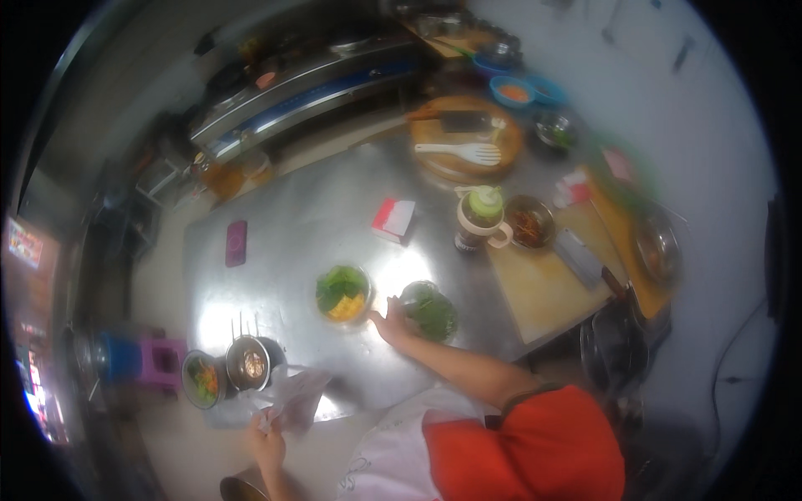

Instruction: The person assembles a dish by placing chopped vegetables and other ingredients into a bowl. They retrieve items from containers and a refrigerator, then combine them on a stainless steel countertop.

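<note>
At the table's near left edge, my left hand (267, 437) is closed on a thin clear plastic bag (299, 391), which spreads out above the fingers. My right hand (390, 324) reaches between two bowls, thumb and forefinger apart. It lies against the left side of a clear bowl of green leaves (431, 312); whether it touches the rim is hard to tell. Just left of its thumb stands a bowl with leafy greens and yellow pieces (343, 294). Near the bag are a metal bowl of pale bits (248, 364) and a bowl of mixed shredded vegetables (201, 379).
The steel table (284, 242) holds a red-and-white box (393, 220), a purple phone-like object (236, 244) and a green-lidded jug (481, 215). To the right, a knife (582, 258) lies on a cutting board (535, 288). A white slotted spatula (468, 154) rests on a round wooden board.
</note>
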A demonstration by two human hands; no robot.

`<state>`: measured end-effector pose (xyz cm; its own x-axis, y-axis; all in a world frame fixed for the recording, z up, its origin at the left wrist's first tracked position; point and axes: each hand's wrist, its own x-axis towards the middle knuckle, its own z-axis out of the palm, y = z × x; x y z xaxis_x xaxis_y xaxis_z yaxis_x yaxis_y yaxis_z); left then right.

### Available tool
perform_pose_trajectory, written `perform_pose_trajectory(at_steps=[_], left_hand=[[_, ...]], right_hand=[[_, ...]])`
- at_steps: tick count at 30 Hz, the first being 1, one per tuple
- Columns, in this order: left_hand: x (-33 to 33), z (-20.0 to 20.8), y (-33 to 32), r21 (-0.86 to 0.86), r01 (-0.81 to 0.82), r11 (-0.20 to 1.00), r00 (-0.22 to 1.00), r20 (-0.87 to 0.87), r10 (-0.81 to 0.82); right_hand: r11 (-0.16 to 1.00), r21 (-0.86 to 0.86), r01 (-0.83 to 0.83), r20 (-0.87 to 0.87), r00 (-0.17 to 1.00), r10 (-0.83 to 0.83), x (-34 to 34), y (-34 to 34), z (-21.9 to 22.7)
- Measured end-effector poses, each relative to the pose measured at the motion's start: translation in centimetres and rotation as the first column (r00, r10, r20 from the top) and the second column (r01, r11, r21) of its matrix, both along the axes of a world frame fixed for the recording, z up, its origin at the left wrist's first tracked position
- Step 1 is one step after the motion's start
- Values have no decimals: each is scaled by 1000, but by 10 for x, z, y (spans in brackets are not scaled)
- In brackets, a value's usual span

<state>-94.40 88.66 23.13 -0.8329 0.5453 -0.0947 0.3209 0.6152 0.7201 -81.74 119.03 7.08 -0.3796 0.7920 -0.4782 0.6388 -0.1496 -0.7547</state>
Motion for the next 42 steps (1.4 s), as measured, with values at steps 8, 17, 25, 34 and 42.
perform_pose_trajectory(at_steps=[8,17,25,34,42], left_hand=[[-4,-39,48,111,217,970,976,-56,-212],[-31,2,36,213,317,924,833,404,-378],[-50,-6,30,648,385,658,748,198,-633],[-23,-34,29,45,672,739,725,-244,-645],[-7,-33,37,7,658,753,720,-301,-625]], right_hand=[[810,400,-429,-448,680,581,10,-65,64],[372,478,-796,290,542,789,-23,-61,61],[978,57,-201,-560,805,198,14,-64,108],[593,265,-760,74,630,773,-33,-98,77],[-48,204,-978,624,92,776,-49,-97,39]])
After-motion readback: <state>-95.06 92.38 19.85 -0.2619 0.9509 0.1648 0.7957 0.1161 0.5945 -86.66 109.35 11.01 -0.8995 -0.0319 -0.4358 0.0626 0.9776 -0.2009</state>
